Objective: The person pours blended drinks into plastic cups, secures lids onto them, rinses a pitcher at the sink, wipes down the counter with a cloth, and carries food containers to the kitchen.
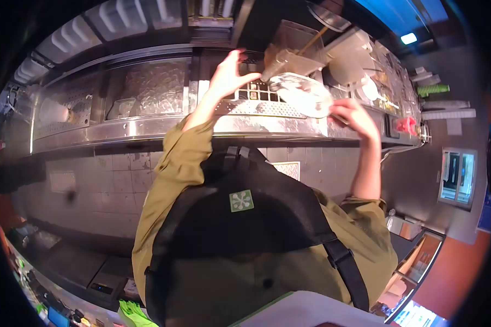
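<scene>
My left hand point(229, 80) is raised over the metal counter, thumb and fingers spread, with nothing visible in it. Below its thumb lies a wire grid point(253, 94) on a perforated drain panel point(262, 109). My right hand point(355, 116) pinches the right edge of a shiny, pale, flat piece point(305, 97) with a rounded outline. Glare and blur hide what kind of thing it is. It is tilted above the right part of the drain panel. A clear container point(293, 46) stands just behind it.
To the left, a steel bin point(161, 87) holds what looks like ice. Farther left, a white cup point(54, 111) is on a perforated tray. Pale containers point(346, 65) crowd the counter at right, near a red item point(406, 125). A steel edge point(131, 129) runs along the front.
</scene>
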### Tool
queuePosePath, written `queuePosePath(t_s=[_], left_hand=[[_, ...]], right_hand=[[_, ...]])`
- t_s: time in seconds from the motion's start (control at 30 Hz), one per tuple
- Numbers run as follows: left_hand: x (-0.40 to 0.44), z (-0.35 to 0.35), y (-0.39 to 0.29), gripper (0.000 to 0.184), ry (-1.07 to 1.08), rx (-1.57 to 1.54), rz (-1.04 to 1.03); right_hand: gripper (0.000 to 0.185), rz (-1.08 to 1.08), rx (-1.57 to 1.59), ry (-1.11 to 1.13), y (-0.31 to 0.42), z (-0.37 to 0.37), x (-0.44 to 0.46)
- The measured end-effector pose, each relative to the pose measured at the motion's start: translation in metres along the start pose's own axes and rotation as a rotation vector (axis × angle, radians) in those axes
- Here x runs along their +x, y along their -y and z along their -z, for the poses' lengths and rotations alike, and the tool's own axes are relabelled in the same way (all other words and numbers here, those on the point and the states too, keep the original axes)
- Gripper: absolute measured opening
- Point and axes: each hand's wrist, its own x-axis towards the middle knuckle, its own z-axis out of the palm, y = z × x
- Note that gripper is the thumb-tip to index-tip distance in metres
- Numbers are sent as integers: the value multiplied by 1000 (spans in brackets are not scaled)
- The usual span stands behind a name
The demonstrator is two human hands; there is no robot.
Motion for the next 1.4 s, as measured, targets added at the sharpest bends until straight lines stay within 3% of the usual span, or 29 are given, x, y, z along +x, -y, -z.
queuePosePath(t_s=[0.03, 0.1, 0.17, 0.33, 0.43, 0.5, 0.57, 0.77, 0.9, 0.93, 0.97, 1.0, 1.07, 1.1, 1.13, 1.17, 1.2, 1.23, 1.27, 1.4], left_hand=[[13, -29, -4, 89, 4, 3, -62], [39, -65, -11, 93, 60, 159, 27], [64, -78, -17, 91, 285, 142, 197], [50, -102, -8, 58, 105, 79, 80], [41, -94, -11, 44, -3, 212, 88], [53, -86, -10, 55, 111, 300, 189], [53, -93, -1, 54, -66, 86, -85], [51, -89, -8, 56, 13, 132, 96], [67, -79, -32, 49, 107, 19, 546], [83, -85, 1, 45, 178, -75, 583], [74, -85, 11, 39, 179, -427, 391], [104, -116, 170, 41, 401, -780, 204], [67, -90, 51, 38, 166, -635, 322], [52, -83, 27, 37, 108, -592, 366], [41, -75, 9, 36, 65, -580, 389], [30, -68, -4, 35, 24, -593, 402], [20, -59, -16, 34, -16, -629, 409], [8, -49, -29, 33, -44, -677, 409], [-7, -32, -40, 32, -79, -726, 411], [-103, 75, -54, 30, -157, -819, 482]], right_hand=[[23, 1, -80, -31, -10, 23, -11], [23, -14, -109, -251, -27, 52, -19], [23, -55, -218, -324, -31, 77, -9], [37, -147, -454, -392, -72, 116, 66], [26, -81, -345, -349, -86, 123, 78], [25, -82, -264, -325, -90, 122, 77], [25, -82, -276, -314, -85, 125, 76], [22, -47, -189, -367, -95, 121, 69], [22, 62, -8, -461, -99, 113, 60], [22, 84, 47, -475, -107, 111, 58], [23, 98, 99, -473, -120, 110, 55], [21, 91, 128, -427, -146, 114, 61], [20, 126, 165, -293, -171, 108, 54], [21, 148, 320, -198, -158, 92, 39], [18, 186, 431, -279, -136, 65, 22], [19, 203, 386, -121, -138, 63, 21], [21, 270, 557, -113, -142, 48, 20], [25, 436, 612, 76, -146, 42, 24], [30, 350, 727, -47, -139, 25, 16], [42, 538, 680, 308, -93, -4, 31]])
